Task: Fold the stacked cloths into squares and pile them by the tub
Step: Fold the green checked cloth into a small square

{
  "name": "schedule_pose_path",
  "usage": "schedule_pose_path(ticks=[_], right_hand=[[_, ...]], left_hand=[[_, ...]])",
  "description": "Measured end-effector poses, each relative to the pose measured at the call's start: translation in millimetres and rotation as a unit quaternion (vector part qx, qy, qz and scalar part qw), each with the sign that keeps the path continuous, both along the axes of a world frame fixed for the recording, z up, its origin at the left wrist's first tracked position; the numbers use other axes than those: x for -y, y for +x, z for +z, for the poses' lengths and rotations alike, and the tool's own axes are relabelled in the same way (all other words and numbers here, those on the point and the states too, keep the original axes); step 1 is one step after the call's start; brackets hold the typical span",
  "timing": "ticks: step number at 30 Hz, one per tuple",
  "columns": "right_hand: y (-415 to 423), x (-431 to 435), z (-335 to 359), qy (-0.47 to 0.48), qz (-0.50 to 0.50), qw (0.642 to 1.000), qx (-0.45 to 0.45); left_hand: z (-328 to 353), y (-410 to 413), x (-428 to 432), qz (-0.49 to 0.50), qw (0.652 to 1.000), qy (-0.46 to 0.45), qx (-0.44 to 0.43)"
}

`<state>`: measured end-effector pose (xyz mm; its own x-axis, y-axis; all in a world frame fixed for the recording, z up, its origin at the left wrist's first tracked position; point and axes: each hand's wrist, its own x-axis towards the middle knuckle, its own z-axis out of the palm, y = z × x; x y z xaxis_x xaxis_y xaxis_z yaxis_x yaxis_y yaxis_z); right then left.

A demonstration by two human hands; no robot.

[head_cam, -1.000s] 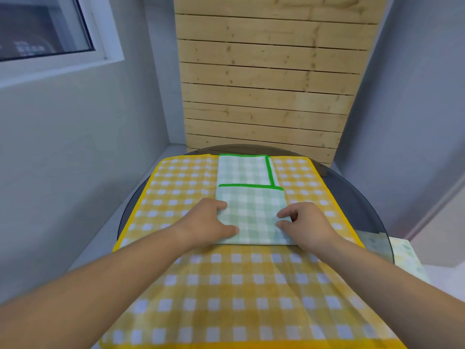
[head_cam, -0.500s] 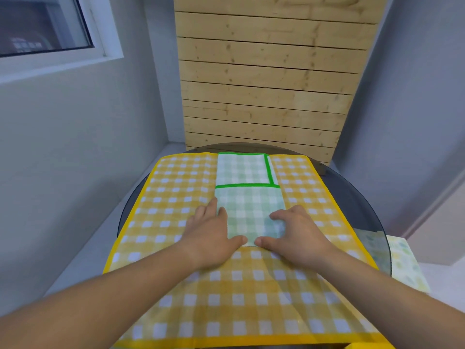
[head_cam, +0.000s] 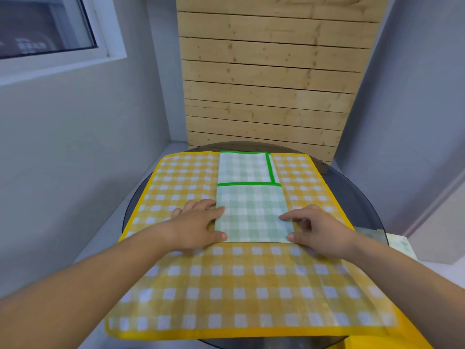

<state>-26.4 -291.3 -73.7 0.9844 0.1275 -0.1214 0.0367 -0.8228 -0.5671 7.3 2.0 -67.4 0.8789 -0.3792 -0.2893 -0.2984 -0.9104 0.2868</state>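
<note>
Two hands frame the near end of the green cloth, one at each side. That cloth is folded into a long strip and lies on the yellow cloth, which is spread flat over the round glass surface. The strip runs from the middle of the surface toward its far edge. Its far half shows a bright green border, and its near half is a paler flap lying over it. Your left hand sits at the strip's left edge, palm down, with the fingers fairly straight. The forefinger lies along that edge, the thumb tip touches the near left corner, and the other fingers rest on the yellow cloth just beside it. The hand lies flat and spread, gripping nothing. Your right hand is at the strip's right edge. Its forefinger reaches onto the green cloth, its thumb tip is at the near right corner, and the remaining fingers are bent under. Whether the right hand pinches the edge or only presses on it, you cannot tell from this view. Both forearms come in from the near edge of the surface, angled inward toward the strip. Beyond the far edge stands a wooden plank panel, and a window is set in the wall to your left.
</note>
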Motion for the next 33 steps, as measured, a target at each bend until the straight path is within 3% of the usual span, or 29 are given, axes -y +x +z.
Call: schedule_pose_path(ticks=[8, 10, 13, 18, 26, 29, 33], right_hand=[[-4.9, 2.6, 1.7, 0.033, 0.0, 0.998, 0.062], [-4.6, -2.5, 2.3, 0.048, 0.014, 0.993, 0.109], [-4.5, -9.7, 0.1, 0.054, 0.053, 0.992, 0.101], [-4.0, -10.2, -9.7, 0.011, 0.072, 0.993, 0.098], [-11.5, -10.6, -10.1, -0.05, 0.119, 0.974, 0.186], [-18.2, -14.9, -1.4, -0.022, 0.104, 0.973, 0.204], [-32.1, -22.4, 17.2, 0.119, 0.044, 0.969, 0.212]], left_hand=[[1.4, -4.7, -11.9, -0.039, 0.986, -0.133, 0.091], [1.1, -2.7, -12.8, -0.053, 0.985, -0.14, 0.088], [-1.7, -0.7, -11.0, -0.058, 0.985, -0.141, 0.081], [-1.8, 2.4, -10.2, -0.039, 0.984, -0.154, 0.08], [0.6, -3.2, -13.3, -0.057, 0.979, -0.165, 0.111], [5.6, -9.5, -15.3, -0.052, 0.974, -0.199, 0.096], [21.6, -18.3, -11.9, 0.01, 0.924, -0.375, 0.069]])
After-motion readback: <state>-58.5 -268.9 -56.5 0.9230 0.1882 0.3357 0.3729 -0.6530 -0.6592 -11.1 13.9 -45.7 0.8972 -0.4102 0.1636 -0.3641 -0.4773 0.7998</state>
